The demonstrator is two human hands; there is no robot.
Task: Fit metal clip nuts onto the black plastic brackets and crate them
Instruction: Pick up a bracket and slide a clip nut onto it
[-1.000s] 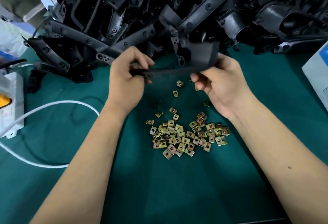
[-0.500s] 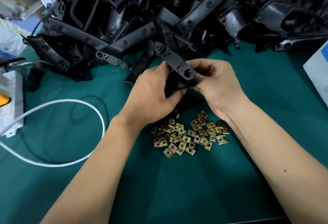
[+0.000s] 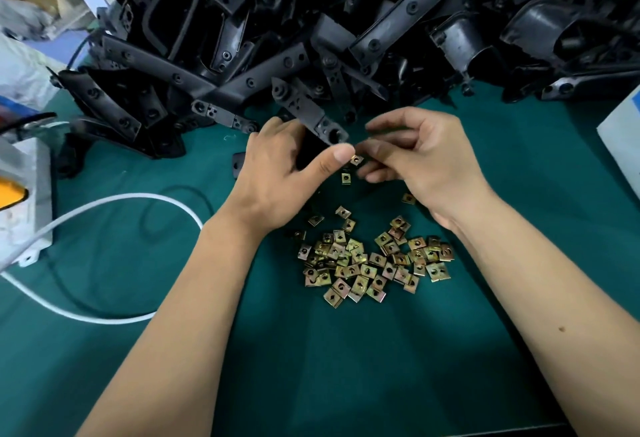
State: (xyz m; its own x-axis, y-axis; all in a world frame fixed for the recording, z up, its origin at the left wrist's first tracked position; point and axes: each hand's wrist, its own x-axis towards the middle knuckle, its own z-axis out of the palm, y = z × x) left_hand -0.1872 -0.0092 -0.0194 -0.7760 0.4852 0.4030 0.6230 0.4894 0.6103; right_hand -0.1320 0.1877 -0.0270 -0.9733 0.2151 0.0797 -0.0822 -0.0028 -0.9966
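Left hand (image 3: 284, 173) fingers curled in a grip; right hand (image 3: 422, 159) fingers pinching.

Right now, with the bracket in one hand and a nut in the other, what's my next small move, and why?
Probably slide the clip nut pinched in the right hand up onto the holed end of the bracket that the left hand grips. That end looks bare, and the nut sits just below it.

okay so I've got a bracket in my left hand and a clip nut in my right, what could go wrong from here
1. The clip nut is only pinched at the fingertips of your right hand; it could slip and drop among the loose clip nuts on the mat.
2. The bracket in your left hand sits against the bracket pile; swinging it may dislodge parts.
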